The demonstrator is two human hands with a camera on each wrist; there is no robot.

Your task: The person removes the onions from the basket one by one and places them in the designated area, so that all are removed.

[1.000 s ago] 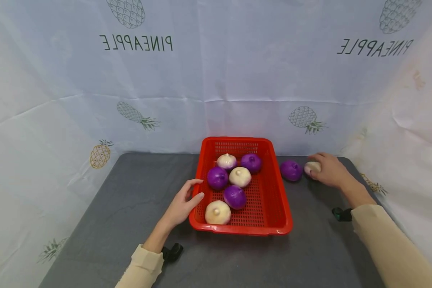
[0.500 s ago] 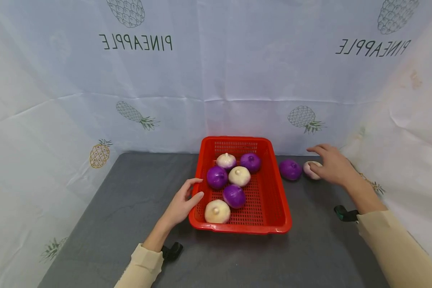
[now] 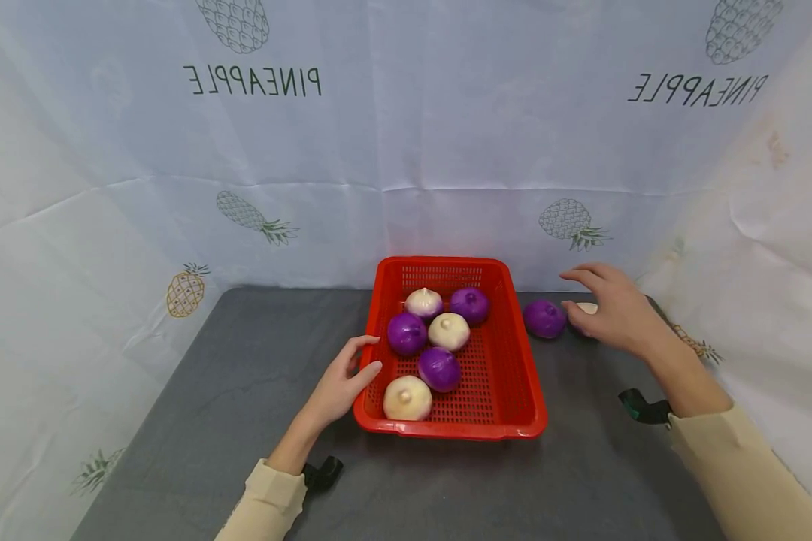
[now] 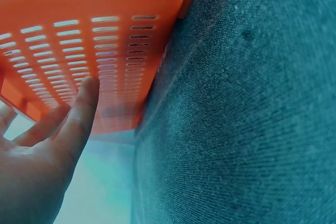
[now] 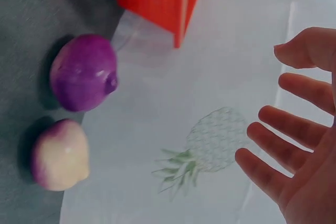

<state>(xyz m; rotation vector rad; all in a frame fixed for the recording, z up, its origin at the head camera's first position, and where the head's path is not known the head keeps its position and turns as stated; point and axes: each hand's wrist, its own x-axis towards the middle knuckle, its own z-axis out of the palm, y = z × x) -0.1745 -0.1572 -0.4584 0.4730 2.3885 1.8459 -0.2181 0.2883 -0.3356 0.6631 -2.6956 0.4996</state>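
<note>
My left hand (image 3: 338,383) is at the left rim of a red plastic basket (image 3: 524,361), fingers loosely spread. In the left wrist view, a fingertip (image 4: 90,85) lies against or very near the slotted wall; contact is hard to tell. My right hand (image 3: 612,312) hovers over the table's right side, holding nothing, fingers apart. Beneath it a cream onion with a purple blush (image 5: 60,155) is partly hidden in the head view. A purple onion (image 3: 544,318) lies beside it, near the basket's right wall.
Inside the basket lie several onions, purple ones (image 3: 440,369) and cream ones (image 3: 407,398). The dark grey table (image 3: 277,353) meets a white pineapple-print cloth (image 3: 446,150) at the back.
My right hand has let go of the cream onion and lifted off it, then shifted slightly left. My left hand and the basket have stayed in place.
</note>
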